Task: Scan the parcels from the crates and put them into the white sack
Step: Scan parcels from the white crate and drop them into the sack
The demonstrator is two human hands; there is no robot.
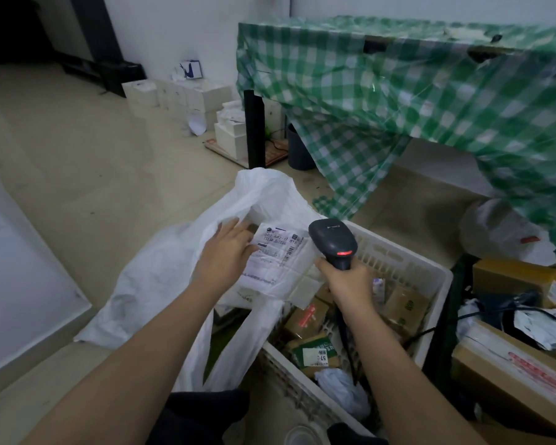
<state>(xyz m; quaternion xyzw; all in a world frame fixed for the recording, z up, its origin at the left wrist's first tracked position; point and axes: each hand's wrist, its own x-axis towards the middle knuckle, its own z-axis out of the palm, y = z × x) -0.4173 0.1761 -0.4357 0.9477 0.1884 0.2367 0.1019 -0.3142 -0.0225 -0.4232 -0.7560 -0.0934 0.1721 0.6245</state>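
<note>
Above white crate [424,271] | left hand [228,252] holds labelled parcel [280,261] by sack mouth [260,191] | right hand [347,281] grips scanner [333,242] | crate holds many parcels, mostly undone

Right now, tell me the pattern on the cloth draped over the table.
Green and white checks on the cloth, under a clear glossy layer; the head view shows it.

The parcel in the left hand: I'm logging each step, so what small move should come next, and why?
Probably lower the parcel into the white sack. The left hand holds it, label up, right over the sack's opening, and the right hand has the scanner lit beside it, so the scan looks done or nearly so.
</note>
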